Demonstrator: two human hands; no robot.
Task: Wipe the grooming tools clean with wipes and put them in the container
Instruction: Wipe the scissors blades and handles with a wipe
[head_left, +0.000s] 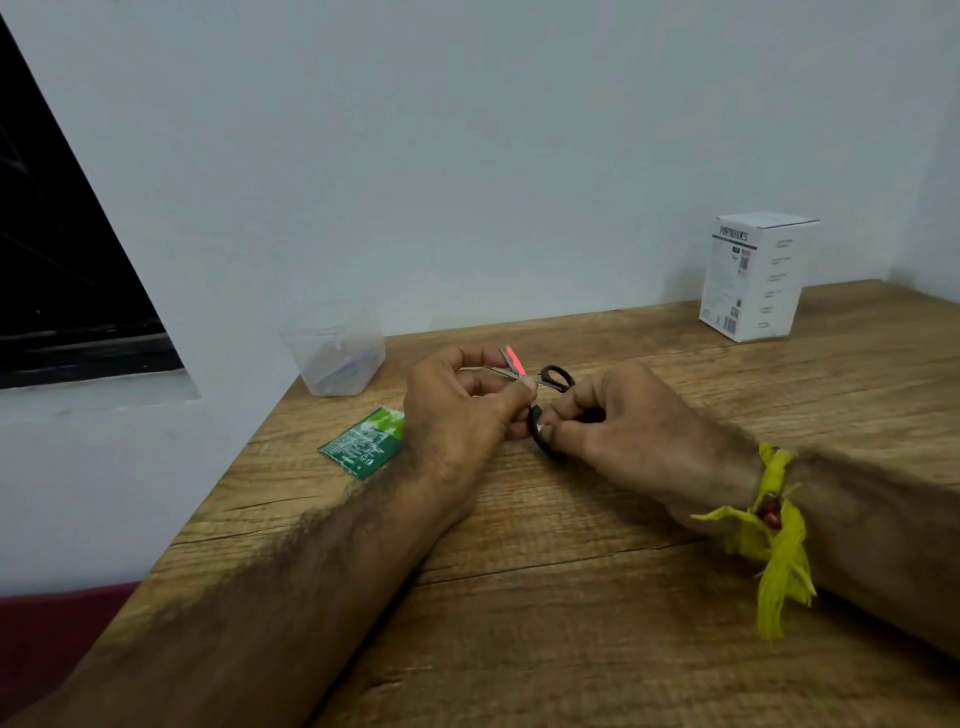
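Left hand (457, 410) curled round the blades of small black-handled steel scissors (540, 395), perhaps with a wipe hidden inside; right hand (623, 431) pinching the lower handle loop; green wipe sachet (363, 441) just left on the wooden table (571, 597); clear plastic container (335, 353) beyond, near the wall; white printed carton (753, 275) far right.

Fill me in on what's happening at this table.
A person is working on a small pair of black-handled scissors held just above the wooden table. The right hand grips the handle loops; the left hand pinches the blades. A green wipe sachet lies beside the left hand, and a clear plastic container behind it already holds some items.
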